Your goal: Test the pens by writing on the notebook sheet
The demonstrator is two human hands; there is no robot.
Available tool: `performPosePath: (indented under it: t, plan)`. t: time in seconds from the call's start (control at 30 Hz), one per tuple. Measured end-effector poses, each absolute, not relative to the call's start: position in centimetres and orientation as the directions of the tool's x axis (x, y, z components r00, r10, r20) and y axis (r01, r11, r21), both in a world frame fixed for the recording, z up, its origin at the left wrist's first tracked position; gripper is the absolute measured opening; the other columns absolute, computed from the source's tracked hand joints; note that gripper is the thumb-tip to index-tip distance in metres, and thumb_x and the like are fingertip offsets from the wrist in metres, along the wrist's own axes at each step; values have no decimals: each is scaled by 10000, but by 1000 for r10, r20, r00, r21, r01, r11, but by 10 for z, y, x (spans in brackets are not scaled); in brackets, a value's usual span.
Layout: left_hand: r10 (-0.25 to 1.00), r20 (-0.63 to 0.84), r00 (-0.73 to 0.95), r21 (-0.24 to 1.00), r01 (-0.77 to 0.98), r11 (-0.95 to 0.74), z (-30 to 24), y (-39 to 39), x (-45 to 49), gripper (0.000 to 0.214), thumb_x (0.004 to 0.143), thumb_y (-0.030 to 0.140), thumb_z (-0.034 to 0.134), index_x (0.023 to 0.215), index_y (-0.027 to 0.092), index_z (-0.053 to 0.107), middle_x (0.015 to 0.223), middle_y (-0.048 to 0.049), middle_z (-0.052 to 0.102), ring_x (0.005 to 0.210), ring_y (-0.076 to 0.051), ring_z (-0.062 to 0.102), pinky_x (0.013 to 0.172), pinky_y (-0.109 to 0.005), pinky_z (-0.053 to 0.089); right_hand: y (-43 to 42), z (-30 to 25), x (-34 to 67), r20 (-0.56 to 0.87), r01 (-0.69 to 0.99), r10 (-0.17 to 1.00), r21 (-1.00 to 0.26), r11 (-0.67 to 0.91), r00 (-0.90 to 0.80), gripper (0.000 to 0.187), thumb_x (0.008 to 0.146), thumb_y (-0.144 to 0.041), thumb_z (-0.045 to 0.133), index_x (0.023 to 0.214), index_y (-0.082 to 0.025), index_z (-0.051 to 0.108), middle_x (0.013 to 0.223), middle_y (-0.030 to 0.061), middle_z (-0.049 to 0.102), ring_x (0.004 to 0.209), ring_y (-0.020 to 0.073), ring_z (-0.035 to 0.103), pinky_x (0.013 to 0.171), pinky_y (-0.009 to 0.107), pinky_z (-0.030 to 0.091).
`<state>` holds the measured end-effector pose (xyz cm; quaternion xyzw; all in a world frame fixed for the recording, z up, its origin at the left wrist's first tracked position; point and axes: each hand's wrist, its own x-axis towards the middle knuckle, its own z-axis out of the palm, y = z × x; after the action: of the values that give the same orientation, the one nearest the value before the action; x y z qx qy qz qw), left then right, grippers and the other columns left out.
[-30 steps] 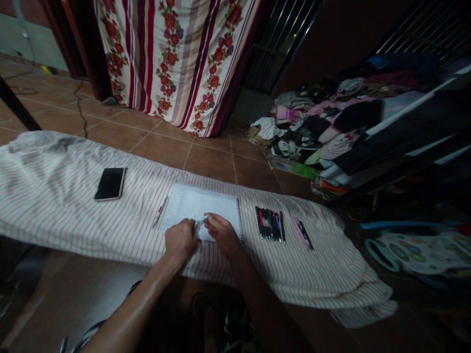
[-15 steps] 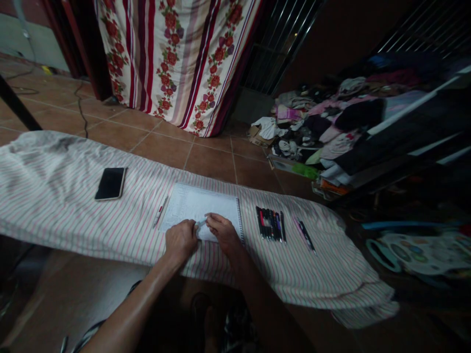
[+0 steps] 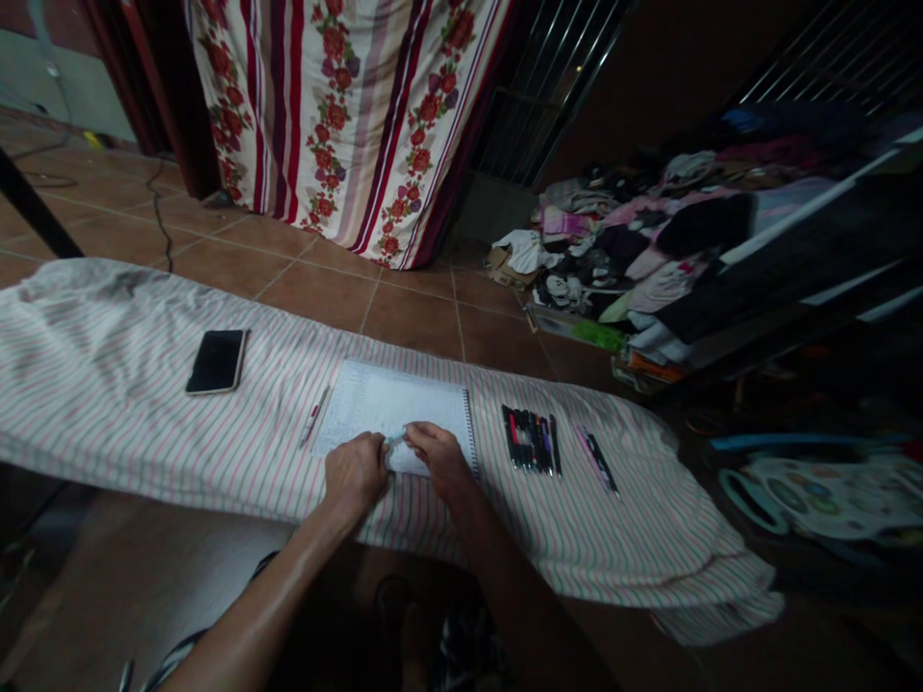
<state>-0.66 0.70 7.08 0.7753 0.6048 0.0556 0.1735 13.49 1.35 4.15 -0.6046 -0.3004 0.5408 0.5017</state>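
My left hand [image 3: 355, 471] and my right hand [image 3: 439, 454] are close together over the near edge of an open spiral notebook [image 3: 404, 396]. Between them is a small, slim, pale blue object [image 3: 396, 438], pinched at one end by each hand; its exact kind is too small to make out. The fingers of both hands are closed. Writing covers the left part of the notebook page, and its coil binding runs down the right side. Left of the notebook lies a pen with a red part [image 3: 313, 419]. To the right, several pens [image 3: 532, 442] lie side by side.
A striped cloth [image 3: 274, 432] covers the long work surface. A dark-screened tablet or phone [image 3: 216, 361] lies at the left. Two more pens [image 3: 598, 461] lie at the right. Beyond are a floral curtain [image 3: 338, 115], tiled floor and a heap of clothes [image 3: 620, 231].
My right fingers have shifted very slightly along the pale blue object. My left hand stays nearly in place, and the things on the cloth have not moved.
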Motion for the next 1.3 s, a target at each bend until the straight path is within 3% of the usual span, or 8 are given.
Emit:
performPosePath:
  t: [0.2,0.47,0.63,0.93,1.03,1.2,1.3]
  plan:
    - [959,-132,249,340,921,-192,70,7,-7,313,893,326,323,953,224,613,931,-58,688,848,-205,639,638,-282,393,10,41,139,-345,-271,925,-916,-295,161,325,569,-358,697,841,-184,661,695,-4,582,639,102,507,559,209,367]
    - [959,-143,244,360,916,-179,70,8,-7,328,894,325,318,1007,229,611,981,-49,684,883,-194,633,678,-271,409,9,48,140,-331,-319,937,-905,-282,108,247,567,-328,723,775,-215,656,870,35,628,721,139,560,648,257,451]
    - [958,-139,252,373,909,-185,69,8,-7,326,894,330,318,1010,240,609,985,-44,680,884,-191,631,689,-266,410,11,44,138,-385,-320,905,-893,-316,181,276,587,-398,711,789,-221,643,756,30,611,694,151,562,625,268,455]
    - [957,-137,257,384,904,-188,68,9,-7,322,885,329,324,980,233,616,950,-54,683,844,-203,638,656,-280,412,10,38,139,-386,-336,897,-892,-304,213,291,609,-420,693,805,-219,619,887,57,621,791,175,573,632,267,459]
    - [957,-129,258,394,899,-189,68,9,-7,315,881,325,335,973,230,620,951,-53,685,839,-212,642,646,-285,411,9,41,141,-327,-284,923,-922,-263,204,289,612,-420,697,796,-212,618,899,63,616,822,184,573,666,275,465]
    - [959,-126,254,419,890,-181,66,10,-6,307,882,324,347,984,236,622,966,-42,688,866,-212,641,654,-280,411,8,43,148,-175,-60,964,-984,-166,199,318,603,-447,697,795,-203,631,876,67,619,863,207,571,700,293,476]
    - [959,-141,246,433,887,-164,63,11,-6,289,876,318,374,999,241,624,970,-39,691,879,-200,639,666,-269,415,11,39,149,-145,-58,961,-989,-135,235,334,629,-467,660,805,-185,630,869,73,616,841,209,583,701,308,486]
